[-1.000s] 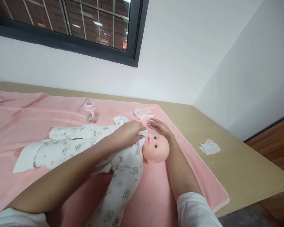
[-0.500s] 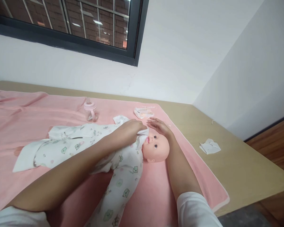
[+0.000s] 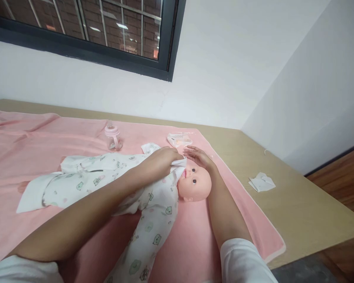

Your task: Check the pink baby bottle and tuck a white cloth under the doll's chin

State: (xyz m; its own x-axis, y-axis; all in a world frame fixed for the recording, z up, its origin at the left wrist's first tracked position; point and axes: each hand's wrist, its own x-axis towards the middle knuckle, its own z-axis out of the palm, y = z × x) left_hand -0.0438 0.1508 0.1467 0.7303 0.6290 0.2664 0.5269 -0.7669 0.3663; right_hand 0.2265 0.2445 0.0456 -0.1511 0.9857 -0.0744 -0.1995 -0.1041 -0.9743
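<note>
A baby doll (image 3: pixel 196 184) lies on its back on a pink blanket (image 3: pixel 194 239), its bald head to the right. It wears a white sleepsuit (image 3: pixel 157 198) with a green animal print. My left hand (image 3: pixel 165 159) is closed on a white cloth edge (image 3: pixel 179 162) at the doll's neck and chin; whether this is the collar or a separate cloth, I cannot tell. My right hand (image 3: pixel 197 156) rests open beyond the head, fingers stretched toward the left, with its forearm close along the crown.
A baby bottle (image 3: pixel 113 137) with a pink collar and handle stands on the blanket near the wall. Beside my right fingertips lies a clear plastic packet (image 3: pixel 179 140). A folded white tissue (image 3: pixel 262 182) is on the wooden table (image 3: pixel 306 212). The wall and window (image 3: pixel 165 74) rise behind.
My left hand has pulled the white cloth edge very slightly toward the doll's face. My right hand and the doll stay almost in place.
</note>
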